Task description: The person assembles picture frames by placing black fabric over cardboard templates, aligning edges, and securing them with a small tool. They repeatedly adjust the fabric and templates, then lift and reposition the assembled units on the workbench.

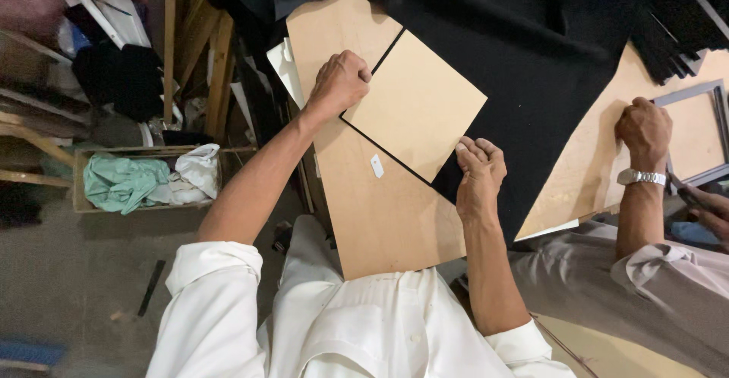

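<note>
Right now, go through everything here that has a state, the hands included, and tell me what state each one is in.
Left hand: closed in a fist at the small board's left corner.
Right hand: fingers curled, pressing the small board's lower right edge.
Small tan board: flat, tilted, lying on black sheet.
Black sheet: spread flat over the large brown board.
Co-worker's hand: fisted on another board, beside a grey frame.
Wooden crate: open, stuffed with rags.

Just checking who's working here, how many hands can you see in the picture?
4: the person's left hand and right hand on the small tan board; a co-worker's fist at right, and another hand partly cut off by the edge.
</note>
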Tool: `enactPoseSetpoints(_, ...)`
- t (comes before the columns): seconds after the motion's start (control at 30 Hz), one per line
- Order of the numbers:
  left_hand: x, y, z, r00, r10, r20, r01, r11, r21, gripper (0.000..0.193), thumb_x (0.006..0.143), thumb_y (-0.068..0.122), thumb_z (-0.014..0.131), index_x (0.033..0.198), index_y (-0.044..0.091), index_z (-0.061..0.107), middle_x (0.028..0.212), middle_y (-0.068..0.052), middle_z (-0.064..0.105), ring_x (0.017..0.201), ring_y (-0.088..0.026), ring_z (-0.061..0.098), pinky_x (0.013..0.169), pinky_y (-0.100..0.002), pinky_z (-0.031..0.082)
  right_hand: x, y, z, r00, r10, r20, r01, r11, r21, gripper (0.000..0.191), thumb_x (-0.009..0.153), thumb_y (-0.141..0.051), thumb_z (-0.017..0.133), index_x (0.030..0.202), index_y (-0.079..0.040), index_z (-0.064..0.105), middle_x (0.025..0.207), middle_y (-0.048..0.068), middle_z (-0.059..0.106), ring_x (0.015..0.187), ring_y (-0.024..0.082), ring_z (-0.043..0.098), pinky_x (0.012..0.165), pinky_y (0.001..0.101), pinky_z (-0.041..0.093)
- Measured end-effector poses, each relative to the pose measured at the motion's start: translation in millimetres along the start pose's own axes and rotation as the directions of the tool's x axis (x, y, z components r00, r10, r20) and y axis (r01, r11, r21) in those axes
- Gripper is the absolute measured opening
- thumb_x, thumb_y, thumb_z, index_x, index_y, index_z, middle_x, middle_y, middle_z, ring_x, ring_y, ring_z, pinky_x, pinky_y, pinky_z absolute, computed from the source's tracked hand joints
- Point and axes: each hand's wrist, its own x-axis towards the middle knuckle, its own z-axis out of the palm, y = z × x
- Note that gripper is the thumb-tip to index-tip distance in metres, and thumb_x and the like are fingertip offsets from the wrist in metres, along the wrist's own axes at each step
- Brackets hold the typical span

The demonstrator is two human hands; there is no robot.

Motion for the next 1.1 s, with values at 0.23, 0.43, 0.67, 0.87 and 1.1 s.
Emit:
enactPoseSetpoints(0.23,-0.5,1.9,-2.7,0.999,0.034,-0.010,-0.034,0.999,-0.011,0.013,0.072,-0.001,0.062,0.073,0.002,0.075,0.079,-0.016,0.074,0.079,-0.031,0.074,0.080,-0.039,0.057,-3.3,-6.7,3.9,1.000,0.011,0.007,-0.011,1.000,-0.017,0.054,0.091,-0.002,0.068,0.136,0.008,0.041,0.132,0.025,0.059,0.123,0.025,0.062,0.108,0.0338,0.049)
enactPoseSetpoints(0.43,0.7,-0.3,-1.8,0.999,0.031,-0.010,-0.031,0.999,-0.024,0.014,0.071,-0.001,0.063,0.075,0.003,0.075,0.081,-0.016,0.074,0.080,-0.032,0.073,0.079,-0.039,0.056,2.4,-0.3,-1.2,1.000,0.000,0.030,-0.001,1.000,0.026,0.053,0.091,-0.002,0.068,0.135,0.008,0.041,0.132,0.025,0.060,0.123,0.025,0.062,0.108,0.0339,0.049)
enactPoseSetpoints(0.67,2.0,-6.4,1.2,1.000,0.012,-0.002,-0.012,1.000,-0.016,0.014,0.069,-0.001,0.061,0.073,0.004,0.074,0.080,-0.016,0.075,0.080,-0.032,0.074,0.079,-0.039,0.057,4.1,6.3,-5.3,0.999,-0.013,0.040,0.011,0.999,0.044,0.050,0.090,0.000,0.069,0.132,0.008,0.043,0.129,0.024,0.063,0.119,0.025,0.064,0.105,0.0325,0.051)
enactPoseSetpoints(0.87,4.2,-8.3,2.6,1.000,0.009,-0.013,-0.009,1.000,-0.015,0.014,0.069,-0.002,0.061,0.072,0.003,0.073,0.079,-0.016,0.075,0.080,-0.032,0.074,0.078,-0.039,0.057,1.3,2.1,-0.7,0.999,-0.029,0.042,0.028,0.999,0.035,0.050,0.091,0.002,0.069,0.133,0.009,0.043,0.128,0.026,0.062,0.120,0.026,0.064,0.106,0.0334,0.052)
enactPoseSetpoints(1.1,1.9,-18.4,11.6,0.988,0.135,-0.080,-0.134,0.991,0.013,0.012,0.072,-0.002,0.063,0.072,0.004,0.073,0.081,-0.016,0.074,0.081,-0.032,0.074,0.078,-0.041,0.057,-1.8,0.7,1.4,1.000,-0.018,0.026,0.019,0.999,-0.036,0.051,0.092,0.002,0.067,0.135,0.010,0.042,0.132,0.026,0.060,0.125,0.027,0.062,0.109,0.0343,0.051)
